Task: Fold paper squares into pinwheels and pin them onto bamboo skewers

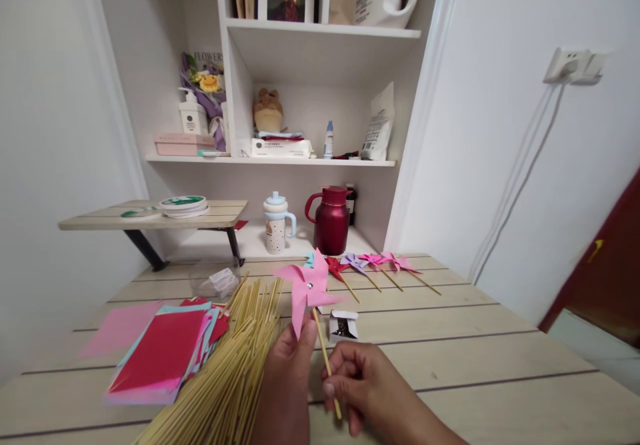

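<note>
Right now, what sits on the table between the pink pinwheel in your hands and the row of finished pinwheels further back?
In the head view, a small open white box of dark pins lies between the pink pinwheel and the row of pinwheels; otherwise bare table.

White walls [50,132] close in a pale wood-plank tabletop [475,338]; white shelves [320,32] fill the upper centre, a wall socket [573,65] sits upper right, evenly lit.
</note>
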A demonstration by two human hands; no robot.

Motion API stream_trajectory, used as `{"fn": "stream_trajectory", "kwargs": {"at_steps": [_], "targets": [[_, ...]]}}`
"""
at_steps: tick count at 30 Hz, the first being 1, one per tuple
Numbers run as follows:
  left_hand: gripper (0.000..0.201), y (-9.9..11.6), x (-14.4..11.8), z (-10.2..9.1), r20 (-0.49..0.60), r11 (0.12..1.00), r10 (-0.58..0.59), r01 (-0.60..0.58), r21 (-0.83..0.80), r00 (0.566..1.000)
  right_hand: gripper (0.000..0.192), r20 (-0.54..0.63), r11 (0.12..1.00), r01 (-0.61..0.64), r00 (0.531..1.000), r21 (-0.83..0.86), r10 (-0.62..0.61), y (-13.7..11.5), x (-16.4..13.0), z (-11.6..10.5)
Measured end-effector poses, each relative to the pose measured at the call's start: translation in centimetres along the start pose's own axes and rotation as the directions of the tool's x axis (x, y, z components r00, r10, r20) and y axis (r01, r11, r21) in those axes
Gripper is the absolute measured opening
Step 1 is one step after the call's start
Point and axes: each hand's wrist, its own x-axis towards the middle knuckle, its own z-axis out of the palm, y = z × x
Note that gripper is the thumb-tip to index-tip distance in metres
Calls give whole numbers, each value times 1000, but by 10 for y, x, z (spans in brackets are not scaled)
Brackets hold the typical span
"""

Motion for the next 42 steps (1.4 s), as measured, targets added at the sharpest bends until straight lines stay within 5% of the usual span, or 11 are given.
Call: {"fn": "stream_trajectory", "kwargs": {"at_steps": [6,13,22,33,39,42], "targets": [[48,3,16,-6,-100,996,80,-75,50,992,28,-66,999,53,996,7,-52,-3,2,-5],[27,14,5,-9,-130,971,146,-117,209,981,33,-41,1000,15,999,-21,-16,-1,1,-5],[38,35,0,-10,-292,959,239,-177,223,926,25,-2,1000,-12,1000,-13,12,6,4,-5],[38,26,9,-9,-253,960,256,-216,176,933,30,-23,1000,22,999,15,-22,1,4,-6],[47,11,18,-20,-305,946,272,-195,260,913,38,-47,996,81,996,26,-80,-6,4,-10],[49,12,13,-20,-272,883,378,-256,393,885,40,-129,994,106,986,7,-104,-9,6,-15]]}}
